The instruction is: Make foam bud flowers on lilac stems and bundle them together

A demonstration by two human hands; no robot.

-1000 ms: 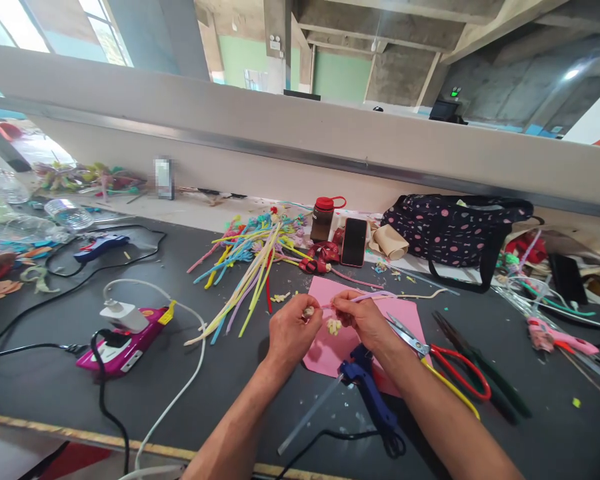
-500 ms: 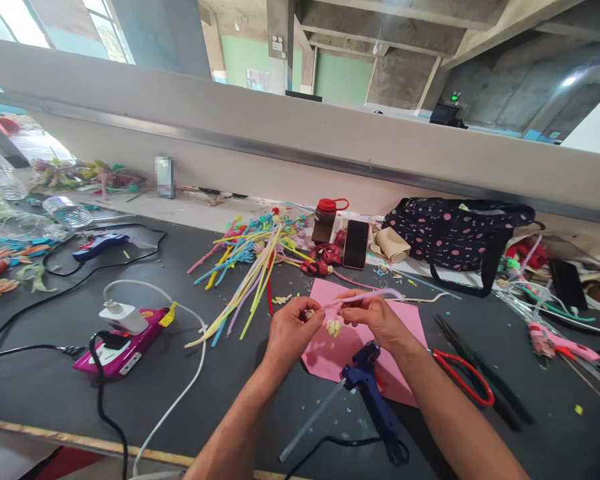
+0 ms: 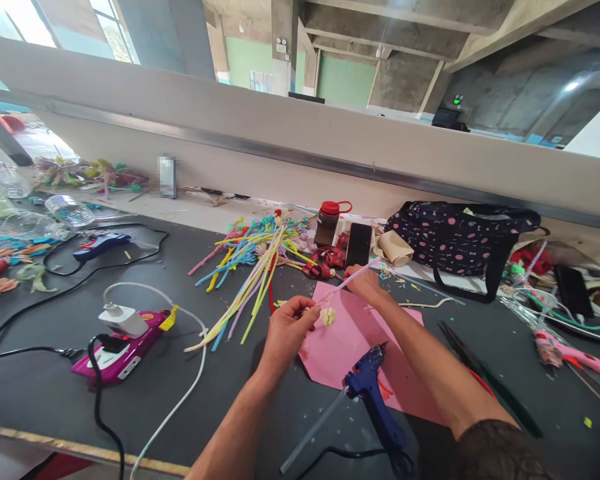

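Pinched in my left hand [image 3: 291,325] is a lilac pipe cleaner [image 3: 347,281]. It slants up to the right, passing in front of my right hand. A small cream curled piece [image 3: 328,317] shows beside my left fingertips; I cannot tell if it is joined to the stem. My right hand [image 3: 366,283] reaches beyond the pink sheet [image 3: 325,363], close to a phone [image 3: 359,244] and a dark red ribbon [image 3: 325,260]. Its fingertips are mostly hidden. Below both hands, a blue glue gun [image 3: 373,383] with a clear glue stick lies partly on the sheet.
Colourful pipe cleaners [image 3: 260,267] lie bundled left of my hands. A magenta power strip [image 3: 125,353] with cables is at left. Pliers with red handles and long dark scissors-like tools [image 3: 500,383] lie right. Behind stand a red-capped bottle [image 3: 327,225] and a patterned bag [image 3: 460,240].
My right hand has left the pipe cleaner and moved forward towards the phone and ribbon. My left hand stays over the sheet, still holding the pipe cleaner.
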